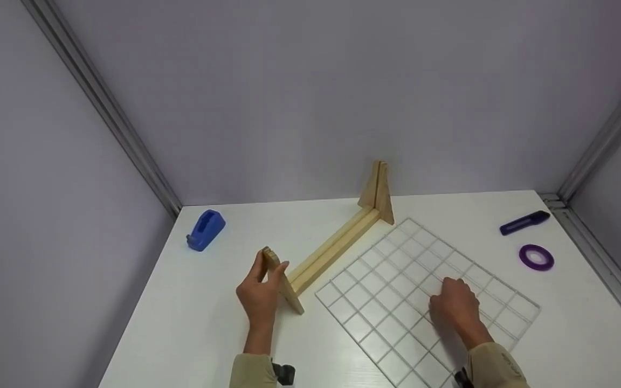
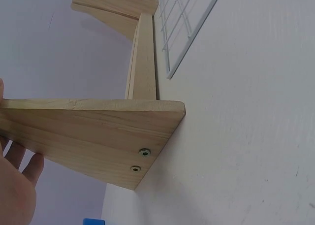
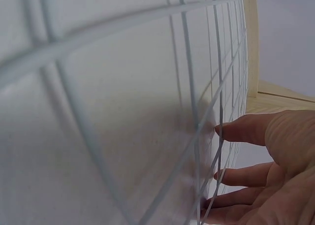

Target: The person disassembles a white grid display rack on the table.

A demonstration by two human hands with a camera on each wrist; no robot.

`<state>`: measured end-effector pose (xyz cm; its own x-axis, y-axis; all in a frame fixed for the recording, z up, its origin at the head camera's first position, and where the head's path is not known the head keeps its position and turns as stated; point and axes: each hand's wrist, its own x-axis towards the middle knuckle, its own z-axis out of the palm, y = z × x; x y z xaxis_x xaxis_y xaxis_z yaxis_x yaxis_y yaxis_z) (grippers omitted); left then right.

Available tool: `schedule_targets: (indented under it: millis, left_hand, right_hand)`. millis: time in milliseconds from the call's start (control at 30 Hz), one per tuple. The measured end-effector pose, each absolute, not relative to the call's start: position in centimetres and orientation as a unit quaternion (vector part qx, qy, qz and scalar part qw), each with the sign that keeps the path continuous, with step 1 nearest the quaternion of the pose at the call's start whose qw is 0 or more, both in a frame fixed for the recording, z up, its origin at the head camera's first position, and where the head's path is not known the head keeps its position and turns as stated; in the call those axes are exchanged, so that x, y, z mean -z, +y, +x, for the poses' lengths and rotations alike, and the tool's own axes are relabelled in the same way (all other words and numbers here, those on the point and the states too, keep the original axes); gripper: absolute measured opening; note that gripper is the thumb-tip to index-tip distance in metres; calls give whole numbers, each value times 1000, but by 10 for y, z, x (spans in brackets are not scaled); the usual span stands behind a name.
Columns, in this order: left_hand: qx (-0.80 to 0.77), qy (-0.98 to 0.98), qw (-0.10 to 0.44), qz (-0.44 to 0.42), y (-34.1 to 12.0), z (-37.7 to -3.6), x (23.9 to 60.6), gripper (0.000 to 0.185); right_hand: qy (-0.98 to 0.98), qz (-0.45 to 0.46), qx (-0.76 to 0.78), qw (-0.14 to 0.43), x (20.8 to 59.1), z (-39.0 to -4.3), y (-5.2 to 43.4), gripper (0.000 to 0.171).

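A wooden stand (image 1: 337, 252) has two long rails between upright end pieces. My left hand (image 1: 259, 293) holds the upper part of the near end panel (image 2: 98, 136), thumb on one side and fingers on the other. Two metal bolts (image 2: 144, 152) show low on that panel's outer face. To the right, a white wire grid (image 1: 360, 343) lies low over the table, casting faint shadow lines. My right hand (image 1: 457, 307) grips the grid's wires near its middle; in the right wrist view the thumb and fingertips (image 3: 224, 176) reach in among the wires.
A blue tape dispenser (image 1: 206, 230) sits at the back left of the white table (image 1: 181, 323). At the right lie a dark utility knife (image 1: 525, 222) and a purple ring (image 1: 536, 257). The stand's far end piece (image 1: 378, 194) is close to the back wall.
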<state>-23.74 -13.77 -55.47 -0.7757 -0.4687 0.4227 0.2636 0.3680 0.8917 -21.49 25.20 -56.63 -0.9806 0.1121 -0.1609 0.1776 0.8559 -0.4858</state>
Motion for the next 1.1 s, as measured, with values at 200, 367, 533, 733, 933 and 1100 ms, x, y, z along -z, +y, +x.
schedule_targets:
  millis: [200,367,533,733,933,1100]
  left_hand:
    - [556,-757,336,65,-138,-237,555,64]
    - [551,-764,326,74,-138,-236,556,64]
    - [546,-776,312,51,-142,-235,554,63]
    - [546,-807,223,4,-159,-235,555,75]
    - [529,-846,65,-29,-184,-237,562,102]
    - [516,-855,15,-40,-193,-243,566,102]
  right_hand:
    - [965,65,247,57,567,-214,252,28]
    - [967,60,241,55,567,-214,253,30]
    - [969,54,233,52,568,-211,252,40]
    - [971,61,227,52,563,-206,253,64]
    - [971,80,214,72,561,-201,255,77]
    - [969,97,202,102,561,-197,254,96]
